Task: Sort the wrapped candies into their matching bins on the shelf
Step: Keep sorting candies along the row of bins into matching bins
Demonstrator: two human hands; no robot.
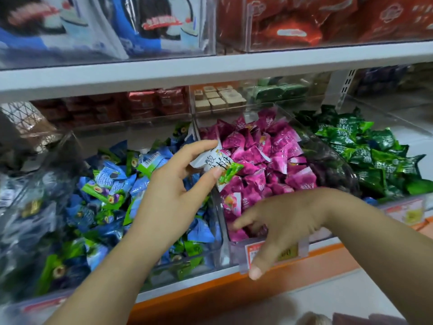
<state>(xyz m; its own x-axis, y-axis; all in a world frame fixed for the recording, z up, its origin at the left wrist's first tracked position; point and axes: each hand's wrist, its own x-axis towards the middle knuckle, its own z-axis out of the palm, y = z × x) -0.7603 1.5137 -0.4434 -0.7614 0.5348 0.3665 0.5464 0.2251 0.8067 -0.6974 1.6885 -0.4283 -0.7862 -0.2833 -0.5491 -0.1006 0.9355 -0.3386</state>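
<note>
Sorting under way, we judge: our left grip point(171, 184) pinches one white-and-green candy point(218, 165) above the wall between the blue bin point(164, 270) and pink bin point(236, 250), not yet dropped; our right grip point(281, 221), fingers spread and seemingly empty, hangs over the pink bin's front.

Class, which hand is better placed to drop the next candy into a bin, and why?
Left. The left hand pinches a white-and-green candy up over the pink bin; the right hand holds nothing, low at that bin's front.
</note>
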